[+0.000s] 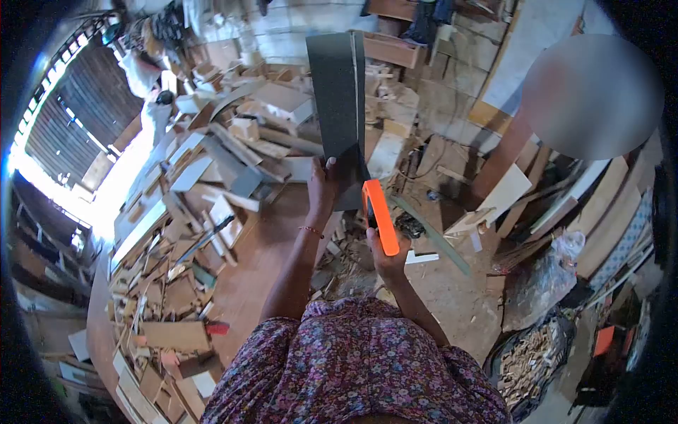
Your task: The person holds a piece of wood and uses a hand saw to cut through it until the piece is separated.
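A long dark grey board [332,92] stretches away from me over the edge of the workbench, a pale line running along its length. My left hand [323,185] is closed on the near part of its left edge, thumb on top. In my right hand [390,260] is the orange handle of a handsaw [381,218], fingers wrapped round it. The saw's blade is seen nearly edge-on at the board's right side, and most of it is hard to make out against the dark surface.
Wood offcuts [176,283] lie heaped over the brown workbench [247,247] on the left. A green strip [432,234] and a white piece [421,258] lie on the floor. Tall boards [600,205] lean at the right, near a sack of wood scraps [530,364].
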The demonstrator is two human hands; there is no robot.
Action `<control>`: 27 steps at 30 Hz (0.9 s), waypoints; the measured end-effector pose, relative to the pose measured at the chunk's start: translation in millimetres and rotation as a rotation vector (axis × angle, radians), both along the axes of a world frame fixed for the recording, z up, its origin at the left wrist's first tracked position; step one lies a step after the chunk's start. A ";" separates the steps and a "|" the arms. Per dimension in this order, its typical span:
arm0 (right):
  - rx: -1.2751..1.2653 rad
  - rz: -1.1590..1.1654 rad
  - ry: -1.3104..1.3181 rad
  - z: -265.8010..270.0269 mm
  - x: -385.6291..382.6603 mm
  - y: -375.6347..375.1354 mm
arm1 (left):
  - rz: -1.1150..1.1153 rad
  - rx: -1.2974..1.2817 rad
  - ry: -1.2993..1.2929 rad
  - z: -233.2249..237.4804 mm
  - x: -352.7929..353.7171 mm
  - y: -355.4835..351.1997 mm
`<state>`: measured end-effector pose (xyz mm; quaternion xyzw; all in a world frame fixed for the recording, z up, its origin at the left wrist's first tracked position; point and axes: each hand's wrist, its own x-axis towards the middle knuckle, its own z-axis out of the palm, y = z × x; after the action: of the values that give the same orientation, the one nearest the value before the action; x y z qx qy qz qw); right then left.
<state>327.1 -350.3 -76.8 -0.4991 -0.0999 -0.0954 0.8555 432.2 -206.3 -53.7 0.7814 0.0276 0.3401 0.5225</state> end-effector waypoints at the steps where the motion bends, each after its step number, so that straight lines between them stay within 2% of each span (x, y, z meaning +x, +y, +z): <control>1: -0.002 -0.024 0.000 3.7 3.3 -9.7 | -0.102 -0.099 0.049 -35.1 23.7 -8.5; 2: -0.232 -0.129 -0.021 12.5 6.7 -20.7 | -0.204 -0.197 0.099 -53.8 42.6 -20.3; 3: -0.466 -0.231 -0.039 21.4 11.2 -32.4 | -0.225 -0.202 0.098 -45.7 47.9 -36.3; 5: -0.457 -0.288 -0.047 24.5 26.7 -51.8 | -0.200 -0.020 0.129 -19.1 44.0 -71.2; 6: -0.416 -0.294 -0.010 18.1 37.3 -61.4 | -0.202 -0.088 0.129 -16.5 49.6 -86.7; 8: -0.310 -0.311 0.017 12.7 58.8 -77.2 | -0.206 -0.063 0.115 -32.7 78.9 -108.1; 11: -0.350 -0.421 -0.102 13.5 84.2 -90.9 | -0.174 -0.024 0.114 -25.7 107.2 -138.0; 13: -0.374 -0.395 0.021 17.7 90.0 -100.1 | -0.130 0.017 0.093 -24.5 117.1 -152.2; 17: -0.462 -0.434 0.039 13.8 116.4 -111.1 | -0.113 -0.019 0.206 -33.0 145.8 -172.5; 20: -0.466 -0.464 0.098 4.9 135.9 -112.1 | -0.190 -0.099 0.324 -72.5 187.1 -180.6; 23: -0.519 -0.498 0.162 6.1 157.3 -107.2 | -0.265 -0.191 0.305 -74.5 207.8 -191.1; 25: -0.387 -0.492 0.177 7.6 172.7 -104.0 | -0.300 -0.215 0.291 -65.5 221.7 -196.1; 27: -0.377 -0.546 0.190 0.1 194.5 -102.7 | -0.333 -0.238 0.283 -63.6 238.9 -196.6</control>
<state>521.6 -452.9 -76.7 -0.6633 0.1014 -0.2538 0.6967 671.1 -402.9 -117.3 0.7478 0.0110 0.1310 0.6507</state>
